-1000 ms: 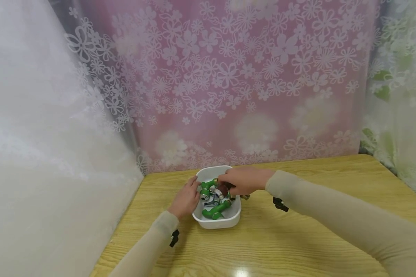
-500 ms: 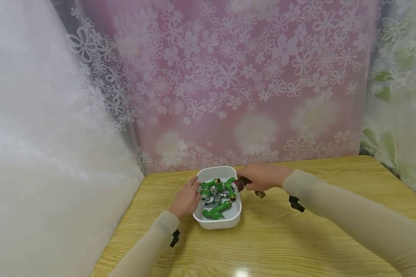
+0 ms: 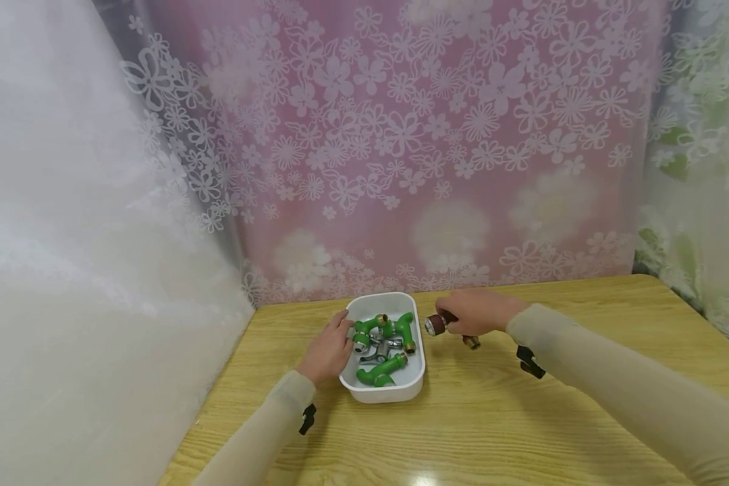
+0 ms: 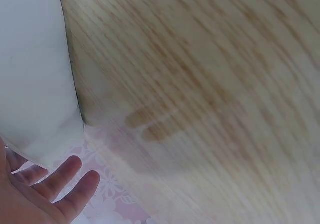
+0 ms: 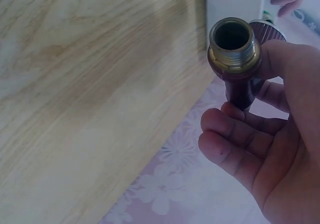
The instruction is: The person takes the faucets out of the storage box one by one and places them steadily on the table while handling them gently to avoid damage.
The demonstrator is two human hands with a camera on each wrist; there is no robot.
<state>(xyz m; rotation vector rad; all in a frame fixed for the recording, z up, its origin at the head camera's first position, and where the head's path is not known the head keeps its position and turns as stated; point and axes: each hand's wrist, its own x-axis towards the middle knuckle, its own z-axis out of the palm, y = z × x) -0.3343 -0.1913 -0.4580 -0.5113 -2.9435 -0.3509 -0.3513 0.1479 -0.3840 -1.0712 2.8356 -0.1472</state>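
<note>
My left hand (image 3: 328, 347) is resting loose-fingered against a rounded white plastic tub (image 3: 390, 394) of green taps (image 3: 391, 366); just right of it, my right hand (image 3: 478, 310) is gripping a maroon, brass-ended tap (image 3: 439, 324), its chrome-faced knob pointing tubward, its threaded mouth angling back rightward toward me.

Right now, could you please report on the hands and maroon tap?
Left hand at the white tub. Right hand gripping the maroon tap, outside the tub. Green taps in the tub; nothing visibly blocking.
</note>
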